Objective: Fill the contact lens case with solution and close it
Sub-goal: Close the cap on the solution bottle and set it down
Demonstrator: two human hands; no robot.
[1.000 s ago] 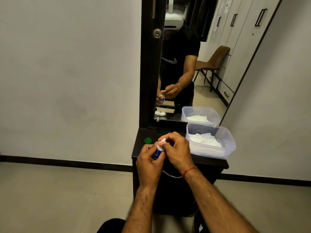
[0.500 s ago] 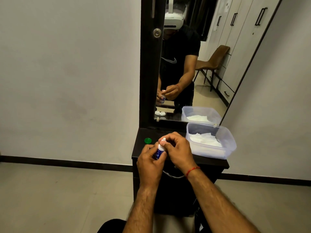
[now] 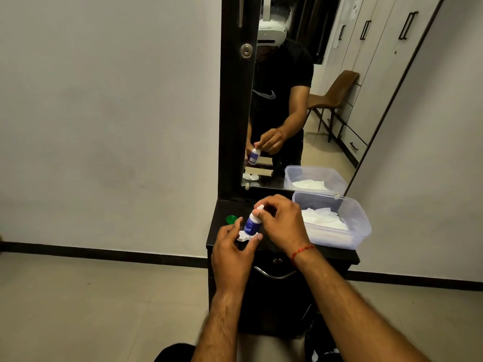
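A small solution bottle [image 3: 251, 223] with a blue label and a white cap is held upright above the dark dresser top [image 3: 332, 253]. My left hand [image 3: 232, 254] grips its lower part from the near side. The fingertips of my right hand [image 3: 283, 223] pinch the white cap [image 3: 259, 208] at the top. Part of the white contact lens case [image 3: 241, 236] shows on the dresser just below the bottle, mostly hidden by my left hand. A round green lid [image 3: 231, 219] lies on the dresser to the left.
A clear plastic box [image 3: 362, 231] holding white tissues stands on the right of the dresser top. A tall mirror [image 3: 326, 126] rises behind it and reflects me, the bottle and the case. A drawer handle [image 3: 274, 275] sits below the top's front edge.
My left hand has slid down the bottle, so more of the blue label and the lens case show. My right hand stays on the cap.
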